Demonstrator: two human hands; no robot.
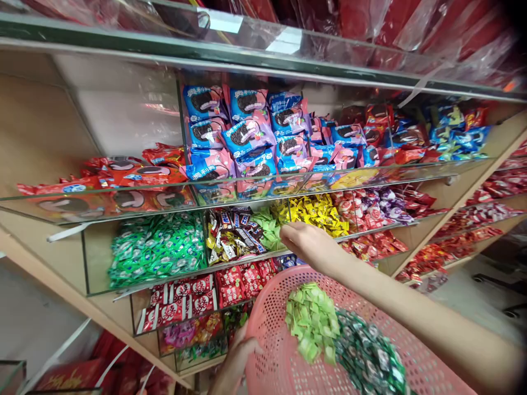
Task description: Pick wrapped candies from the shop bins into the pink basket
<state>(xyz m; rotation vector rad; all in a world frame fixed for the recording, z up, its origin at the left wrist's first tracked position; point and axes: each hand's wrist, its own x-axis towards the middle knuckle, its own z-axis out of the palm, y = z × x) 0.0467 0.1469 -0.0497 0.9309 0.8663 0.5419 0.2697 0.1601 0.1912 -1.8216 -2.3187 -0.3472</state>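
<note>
While the left hand point(237, 357) grips the pink basket point(267, 329) at its nine-o'clock rim, the right hand point(307, 242) reaches beside shelved pale green sweets point(267, 227), which lie at its ten o'clock; with its fingertips hidden, whether it holds anything cannot be told. Inside the basket, a pale green pile point(313, 323) rests at the right hand's six o'clock, dark green sweets point(368, 354) at the pile's four.

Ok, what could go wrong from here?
The pink basket is held at its edge by the left hand, so it might tip. The light green pile and dark green pile inside touch and could mix. The right hand, close to the yellow sweets, might knock some loose.
</note>
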